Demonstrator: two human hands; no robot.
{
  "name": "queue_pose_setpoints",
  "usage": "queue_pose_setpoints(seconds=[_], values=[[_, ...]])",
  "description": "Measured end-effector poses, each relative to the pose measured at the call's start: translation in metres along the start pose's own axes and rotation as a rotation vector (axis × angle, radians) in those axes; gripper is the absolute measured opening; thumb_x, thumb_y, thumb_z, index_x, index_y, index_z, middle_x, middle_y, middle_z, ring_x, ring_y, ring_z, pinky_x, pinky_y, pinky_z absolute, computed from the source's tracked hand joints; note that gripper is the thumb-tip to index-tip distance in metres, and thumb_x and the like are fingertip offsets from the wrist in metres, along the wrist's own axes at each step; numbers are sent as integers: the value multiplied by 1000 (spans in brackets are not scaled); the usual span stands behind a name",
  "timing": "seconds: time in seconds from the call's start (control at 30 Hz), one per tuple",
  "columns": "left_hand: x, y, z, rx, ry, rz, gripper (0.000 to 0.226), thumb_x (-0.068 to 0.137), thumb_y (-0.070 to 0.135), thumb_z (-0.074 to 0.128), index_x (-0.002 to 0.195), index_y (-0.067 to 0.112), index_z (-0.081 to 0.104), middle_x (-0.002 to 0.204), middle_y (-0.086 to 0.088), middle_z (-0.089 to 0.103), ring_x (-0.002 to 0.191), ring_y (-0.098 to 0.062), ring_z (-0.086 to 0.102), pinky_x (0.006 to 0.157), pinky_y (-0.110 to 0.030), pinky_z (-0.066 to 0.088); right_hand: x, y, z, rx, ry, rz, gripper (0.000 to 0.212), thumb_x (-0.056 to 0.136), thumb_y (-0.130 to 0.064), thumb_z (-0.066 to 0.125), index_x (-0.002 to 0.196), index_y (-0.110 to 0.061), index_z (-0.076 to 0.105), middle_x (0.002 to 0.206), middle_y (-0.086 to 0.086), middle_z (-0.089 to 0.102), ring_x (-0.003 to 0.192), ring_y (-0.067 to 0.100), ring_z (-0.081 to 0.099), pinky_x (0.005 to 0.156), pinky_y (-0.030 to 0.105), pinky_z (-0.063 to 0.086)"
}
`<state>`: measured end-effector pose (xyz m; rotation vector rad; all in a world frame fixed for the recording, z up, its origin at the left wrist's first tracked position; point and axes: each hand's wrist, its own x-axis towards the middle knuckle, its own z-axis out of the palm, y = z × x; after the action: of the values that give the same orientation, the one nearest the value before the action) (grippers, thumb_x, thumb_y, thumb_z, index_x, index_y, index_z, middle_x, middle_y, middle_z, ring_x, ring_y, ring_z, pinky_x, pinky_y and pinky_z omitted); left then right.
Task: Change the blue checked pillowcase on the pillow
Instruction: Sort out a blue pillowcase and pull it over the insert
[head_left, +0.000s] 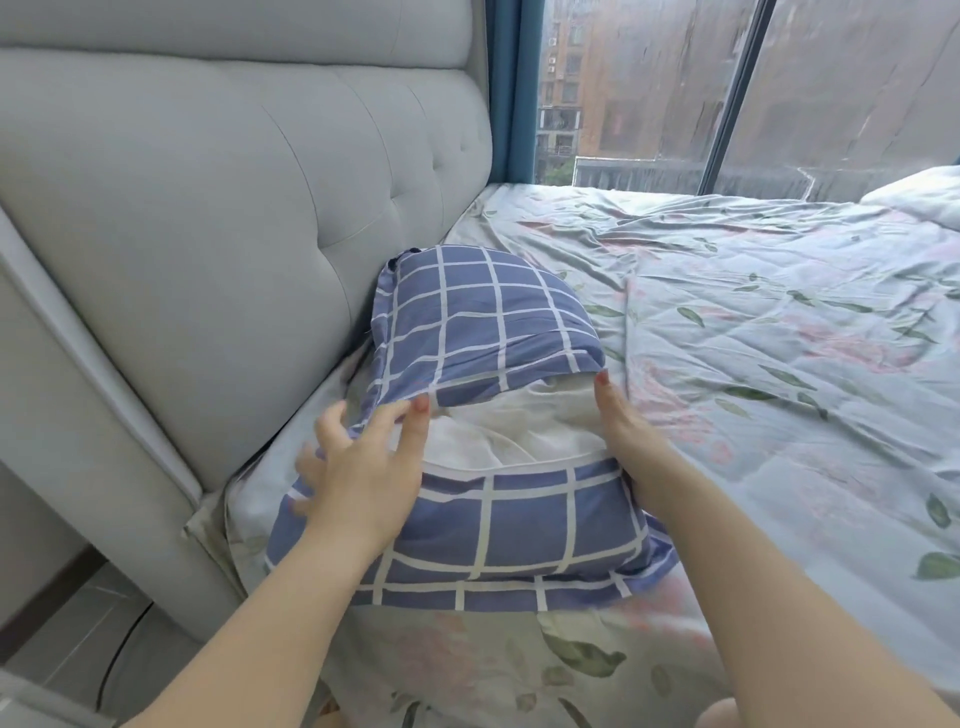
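Note:
A blue checked pillowcase (467, 312) covers a pillow lying on the bed against the headboard. At an overlap slit across its middle the white pillow (519, 426) shows through. My left hand (358, 467) pinches the upper flap's edge at the left of the slit, thumb and fingers closed on the cloth. My right hand (628, 431) rests along the pillow's right side at the slit, fingers partly tucked under the flap and against the lower part of the case (519, 535).
A grey padded headboard (234, 208) rises on the left. A floral quilt (779, 338) covers the bed to the right. Behind are a blue curtain (514, 88) and a large window (727, 88). Floor shows at bottom left.

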<state>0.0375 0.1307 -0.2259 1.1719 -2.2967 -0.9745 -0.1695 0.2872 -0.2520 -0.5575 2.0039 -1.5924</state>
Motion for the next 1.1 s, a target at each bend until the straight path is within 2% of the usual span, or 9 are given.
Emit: queue_pose_setpoints(seconds=[0.1, 0.33, 0.47, 0.53, 0.63, 0.7, 0.8, 0.9, 1.1], values=[[5, -5, 7, -126, -262, -213, 87, 59, 100, 25, 137, 61, 31, 153, 0, 10, 143, -30, 13, 117, -49, 19, -4, -12, 13, -41, 27, 9, 62, 93, -70, 35, 143, -33, 38, 135, -13, 44, 125, 13, 41, 105, 29, 30], [25, 0, 32, -31, 11, -31, 87, 56, 96, 39, 129, 50, 47, 131, -6, 48, 119, -30, 47, 96, -34, 40, -17, -33, 30, 47, 204, -312, 12, 90, -24, 69, 101, -24, 63, 95, -8, 71, 88, 11, 66, 82, 32, 54], [29, 22, 19, -247, 166, 230, 49, 68, 65, 66, 108, 38, 66, 105, 14, 68, 102, -13, 61, 79, -24, 41, -54, -57, 34, 173, 312, -557, 23, 88, -5, 69, 80, -16, 51, 70, -3, 57, 69, 10, 56, 64, 26, 48], [31, 34, 6, -352, 284, 381, 39, 67, 62, 67, 96, 36, 68, 96, 14, 67, 92, -2, 60, 78, -14, 41, -72, -64, 30, 217, 410, -573, 22, 89, -10, 70, 82, -13, 49, 76, 10, 56, 72, 14, 56, 66, 34, 49], [49, 38, -13, -350, 330, 481, 41, 70, 64, 58, 102, 40, 65, 97, 7, 60, 86, 10, 51, 78, -2, 34, -95, -61, 29, 272, 555, -551, 20, 91, -21, 68, 84, -20, 50, 76, -6, 61, 74, 11, 59, 69, 36, 52], [64, 29, -17, -237, 258, 409, 55, 73, 72, 47, 115, 41, 64, 107, 3, 59, 97, 8, 52, 94, -12, 38, -110, -50, 44, 279, 532, -439, 19, 91, -29, 68, 94, -21, 51, 90, -7, 67, 81, 9, 65, 77, 35, 55], [65, 16, -13, -19, 256, 207, 70, 73, 83, 27, 120, 45, 61, 128, 1, 55, 120, -21, 51, 108, -51, 33, -127, -24, 69, 123, 240, -169, 34, 87, -36, 69, 106, -34, 40, 100, -3, 61, 82, -3, 62, 84, 29, 54], [45, 5, -10, -26, 42, 52, 74, 66, 88, 29, 119, 45, 57, 136, -2, 46, 127, -27, 45, 110, -53, 32, -126, -15, 61, -239, -54, 12, 34, 89, -58, 54, 104, -38, 32, 90, -8, 61, 80, 7, 60, 69, 26, 48], [18, -8, 3, -323, -122, -368, 71, 78, 77, 52, 138, 47, 27, 139, -6, 26, 117, -30, 45, 100, -40, 44, -91, -22, -17, -552, 534, -469, 56, 95, -61, 35, 69, -18, 60, 60, -2, 64, 62, 18, 62, 64, 41, 52]])
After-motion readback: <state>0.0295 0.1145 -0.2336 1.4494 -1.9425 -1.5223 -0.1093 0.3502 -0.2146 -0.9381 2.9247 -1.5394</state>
